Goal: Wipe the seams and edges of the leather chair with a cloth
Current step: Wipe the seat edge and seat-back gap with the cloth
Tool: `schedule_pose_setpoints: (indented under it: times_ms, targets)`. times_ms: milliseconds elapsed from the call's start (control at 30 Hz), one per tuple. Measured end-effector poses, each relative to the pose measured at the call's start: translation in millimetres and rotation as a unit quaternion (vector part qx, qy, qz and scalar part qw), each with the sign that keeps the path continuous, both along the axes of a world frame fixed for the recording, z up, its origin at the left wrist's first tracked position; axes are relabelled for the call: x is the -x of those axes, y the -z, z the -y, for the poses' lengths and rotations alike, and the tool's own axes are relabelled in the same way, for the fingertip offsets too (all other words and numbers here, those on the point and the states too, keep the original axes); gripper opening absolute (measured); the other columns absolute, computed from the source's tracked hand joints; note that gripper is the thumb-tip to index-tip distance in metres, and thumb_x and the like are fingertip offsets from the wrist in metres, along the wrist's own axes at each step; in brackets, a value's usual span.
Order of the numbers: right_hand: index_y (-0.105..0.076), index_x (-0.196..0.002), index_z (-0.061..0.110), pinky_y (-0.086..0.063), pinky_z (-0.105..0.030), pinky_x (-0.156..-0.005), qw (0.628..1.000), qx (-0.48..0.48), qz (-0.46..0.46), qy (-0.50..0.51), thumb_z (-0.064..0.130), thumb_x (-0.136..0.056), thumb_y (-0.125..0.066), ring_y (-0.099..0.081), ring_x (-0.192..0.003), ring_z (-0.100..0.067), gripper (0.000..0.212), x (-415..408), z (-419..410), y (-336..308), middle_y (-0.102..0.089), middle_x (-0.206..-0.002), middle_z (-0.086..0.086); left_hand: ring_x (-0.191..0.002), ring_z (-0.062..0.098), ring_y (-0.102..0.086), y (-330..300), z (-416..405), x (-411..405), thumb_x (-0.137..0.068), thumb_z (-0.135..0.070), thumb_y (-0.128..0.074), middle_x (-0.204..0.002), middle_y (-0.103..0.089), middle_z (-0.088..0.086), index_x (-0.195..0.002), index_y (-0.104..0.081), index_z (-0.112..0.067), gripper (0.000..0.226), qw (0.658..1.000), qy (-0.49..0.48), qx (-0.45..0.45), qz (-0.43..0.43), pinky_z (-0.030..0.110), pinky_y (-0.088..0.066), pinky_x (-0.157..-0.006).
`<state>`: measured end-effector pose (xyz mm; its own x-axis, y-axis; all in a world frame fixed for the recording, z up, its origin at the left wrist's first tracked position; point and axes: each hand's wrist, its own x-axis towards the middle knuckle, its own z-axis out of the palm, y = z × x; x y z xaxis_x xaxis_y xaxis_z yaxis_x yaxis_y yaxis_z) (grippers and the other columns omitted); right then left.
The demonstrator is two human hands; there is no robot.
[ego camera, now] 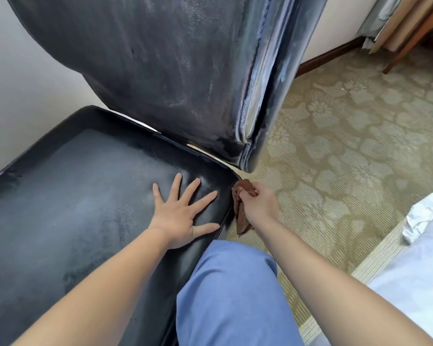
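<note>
Left hand (179,217) spread flat on chair seat (80,196), right hand (259,204) gripping brown cloth (241,216) at seat edge

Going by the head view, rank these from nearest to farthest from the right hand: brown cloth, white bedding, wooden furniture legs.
1. Brown cloth: gripped in the right hand, at the seat's edge.
2. White bedding: lower right.
3. Wooden furniture legs: top right corner.

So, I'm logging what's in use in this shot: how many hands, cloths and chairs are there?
Hands: 2, the left hand flat on the seat, the right hand gripping the cloth
Cloths: 1, the brown cloth at the seat's edge
Chairs: 1, the black leather chair
Total: 4
</note>
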<state>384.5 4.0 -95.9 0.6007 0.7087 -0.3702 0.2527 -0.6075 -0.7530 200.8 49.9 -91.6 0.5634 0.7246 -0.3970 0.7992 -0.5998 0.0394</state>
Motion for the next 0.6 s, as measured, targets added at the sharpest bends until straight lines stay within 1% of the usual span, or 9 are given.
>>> schedule_pose_setpoints:
  times_ms: [33,67,133,200,233,300,367,500,600]
  targets:
    - [-0.064,-0.091,0.022,-0.047,-0.034,-0.074,1.000,-0.009,-0.005,-0.002,0.031,-0.088,-0.060,-0.061,-0.083,-0.020,0.011,2.3,6.7,2.3,-0.065,-0.084,0.005,-0.145,0.029,0.025,1.3,-1.9,-1.7,-0.049,-0.091,0.023,-0.161,0.014,-0.008,-0.142,0.013,-0.059,0.100,1.000,-0.003,-0.010,0.011,0.070,0.010,-0.108]
    - [-0.065,-0.092,0.021,-0.049,-0.035,-0.076,1.000,-0.014,-0.009,-0.006,0.030,-0.088,-0.060,-0.061,-0.084,-0.020,0.011,4.1,12.1,3.8,-0.065,-0.083,0.005,-0.146,0.028,0.023,2.2,-3.8,-3.5,-0.052,-0.090,0.021,-0.162,0.011,-0.008,-0.143,0.010,-0.059,0.097,1.000,-0.006,-0.021,0.023,0.068,0.010,-0.109]
    - [-0.066,-0.094,0.020,-0.049,-0.034,-0.076,1.000,-0.015,-0.001,-0.013,0.029,-0.089,-0.059,-0.062,-0.084,-0.019,0.013,3.8,14.6,5.9,-0.066,-0.084,0.005,-0.147,0.026,0.018,3.4,-5.8,-6.7,-0.064,-0.084,0.012,-0.163,0.002,-0.005,-0.145,0.001,-0.057,0.086,0.998,-0.008,-0.045,0.052,0.065,0.010,-0.111]
    - [-0.064,-0.094,0.023,-0.048,-0.034,-0.075,1.000,-0.020,0.008,0.002,0.033,-0.090,-0.057,-0.060,-0.084,-0.018,0.013,2.1,5.7,4.2,-0.066,-0.087,0.006,-0.149,0.025,0.009,6.8,-6.8,-7.5,-0.075,-0.078,0.002,-0.162,-0.010,-0.001,-0.147,-0.012,-0.055,0.077,0.993,0.001,-0.074,0.089,0.061,0.009,-0.113]
    - [-0.063,-0.092,0.025,-0.048,-0.035,-0.075,1.000,-0.021,0.011,0.016,0.035,-0.090,-0.056,-0.060,-0.085,-0.018,0.012,2.5,-1.3,3.5,-0.066,-0.088,0.006,-0.149,0.025,0.002,9.4,-7.0,-6.4,-0.079,-0.076,-0.003,-0.160,-0.018,0.001,-0.147,-0.020,-0.052,0.073,0.990,0.005,-0.091,0.110,0.060,0.006,-0.114]
    - [-0.064,-0.090,0.026,-0.048,-0.036,-0.077,0.998,-0.023,0.019,0.048,0.037,-0.089,-0.055,-0.061,-0.086,-0.019,0.014,5.2,-12.2,1.9,-0.067,-0.088,0.006,-0.148,0.026,-0.015,16.8,-7.1,-4.1,-0.087,-0.070,-0.017,-0.153,-0.035,0.006,-0.143,-0.037,-0.046,0.065,0.982,0.011,-0.119,0.149,0.061,-0.004,-0.115]
    - [-0.065,-0.090,0.027,-0.050,-0.037,-0.078,0.998,-0.031,0.008,0.058,0.036,-0.089,-0.055,-0.061,-0.085,-0.017,0.014,8.4,-10.5,1.0,-0.067,-0.085,0.007,-0.143,0.028,-0.027,23.3,-7.3,-3.7,-0.089,-0.064,-0.027,-0.146,-0.046,0.009,-0.139,-0.048,-0.040,0.058,0.974,0.020,-0.145,0.174,0.063,-0.014,-0.112]
    - [-0.066,-0.085,0.024,-0.048,-0.033,-0.067,0.999,-0.051,0.013,0.010,0.030,-0.092,-0.055,-0.060,-0.073,-0.014,0.015,10.4,12.8,0.6,-0.064,-0.072,0.009,-0.138,0.028,-0.032,27.2,-6.9,-5.1,-0.089,-0.058,-0.036,-0.139,-0.053,0.012,-0.134,-0.056,-0.035,0.054,0.962,0.027,-0.181,0.201,0.060,-0.016,-0.109]
    - [-0.064,-0.085,0.029,-0.047,-0.032,-0.068,0.998,-0.053,0.040,0.022,0.035,-0.093,-0.053,-0.060,-0.076,-0.013,0.014,8.0,-4.0,0.3,-0.065,-0.078,0.009,-0.136,0.028,-0.036,29.4,-6.9,-5.1,-0.088,-0.056,-0.037,-0.138,-0.054,0.012,-0.132,-0.057,-0.033,0.053,0.959,0.030,-0.194,0.203,0.060,-0.017,-0.108]
